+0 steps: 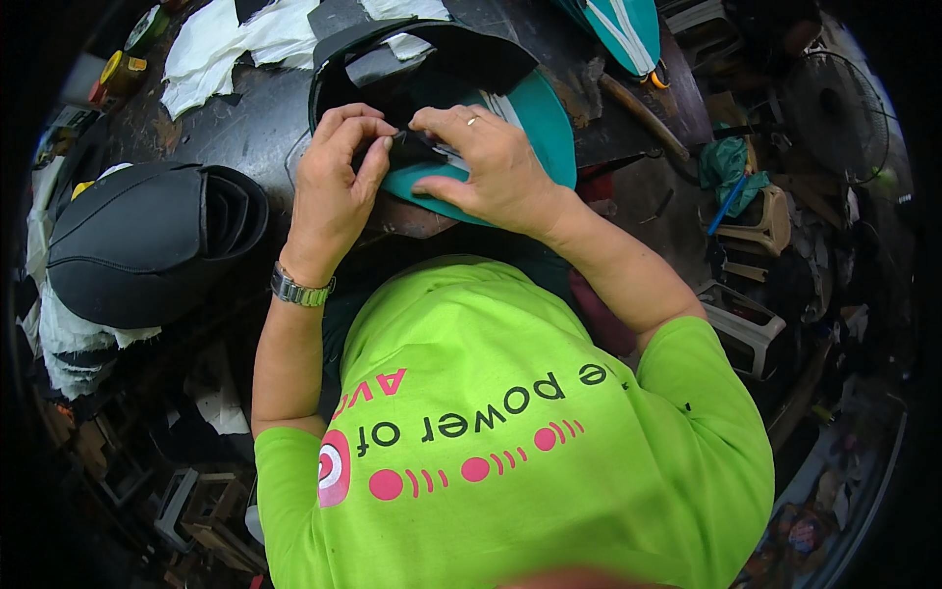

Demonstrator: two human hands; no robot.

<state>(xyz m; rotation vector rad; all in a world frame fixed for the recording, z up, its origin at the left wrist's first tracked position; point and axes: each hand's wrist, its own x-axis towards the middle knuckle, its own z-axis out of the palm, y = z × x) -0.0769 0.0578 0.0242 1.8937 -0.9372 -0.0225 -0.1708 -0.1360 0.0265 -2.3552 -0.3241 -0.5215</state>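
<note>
A teal, oval-sided piece with a white stripe [552, 128] and a curved black wall [461, 44] lies at the table's near edge. Both my hands meet over its front. My left hand [339, 187], with a metal watch on the wrist, pinches thumb and fingertips together at a small dark bit too fine to make out. My right hand [500, 167], wearing a ring, has thumb and forefinger spread apart. Its forefinger tip comes close to the left fingertips, while its thumb rests along the teal edge.
Rolled black sheet material [147, 240] sits at the left. White cloth scraps [221, 54] lie on the dark table [221, 128]. Another teal piece [628, 29] and a wooden-handled tool [643, 116] are at the far right. A fan [834, 113] and plastic stools [741, 324] stand beyond.
</note>
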